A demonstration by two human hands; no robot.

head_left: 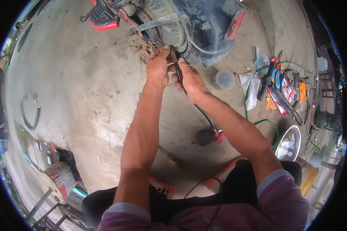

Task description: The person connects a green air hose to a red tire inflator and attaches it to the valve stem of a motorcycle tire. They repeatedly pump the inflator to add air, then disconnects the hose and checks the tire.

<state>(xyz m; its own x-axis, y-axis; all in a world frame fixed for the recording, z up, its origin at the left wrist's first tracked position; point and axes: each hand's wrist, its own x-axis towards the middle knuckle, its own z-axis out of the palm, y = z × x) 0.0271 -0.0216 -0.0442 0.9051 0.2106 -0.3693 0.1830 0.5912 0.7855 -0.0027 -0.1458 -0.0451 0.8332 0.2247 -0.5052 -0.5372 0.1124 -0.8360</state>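
View from above of a person crouched on a concrete floor (85, 96), both forearms reaching forward to the underside of a motorbike (189, 23). The left hand (157, 68) is closed, fingers curled onto a cluster of small metal parts (142, 47) at the lower edge of the engine, just beside the round cover (162, 23). The right hand (189, 79) is closed around a thin black cable (204, 115); the cable's upper end passes between the two hands toward the engine, and its lower part trails back along the right forearm to a small red fitting (219, 135) lying on the floor next to a dark round patch (204, 137). The hands are just beside each other, nearly touching. A red footrest (102, 17) shows at upper left of the bike, and a red reflector (235, 24) on its dark rear body at upper right.

Right of the hands stands a clear plastic cup (225, 79). Further right, a heap of tools (281, 88) with black, red and orange handles lies on the floor, together with a white rag (252, 90) and a green hose (272, 127) that loops around it. A chromed wheel rim (289, 142) lies at lower right. A brown-handled screwdriver (169, 158) lies on the floor between the forearms. A loop of dark cord (30, 111) lies well apart at left, and a labelled can (59, 175) stands at lower left.
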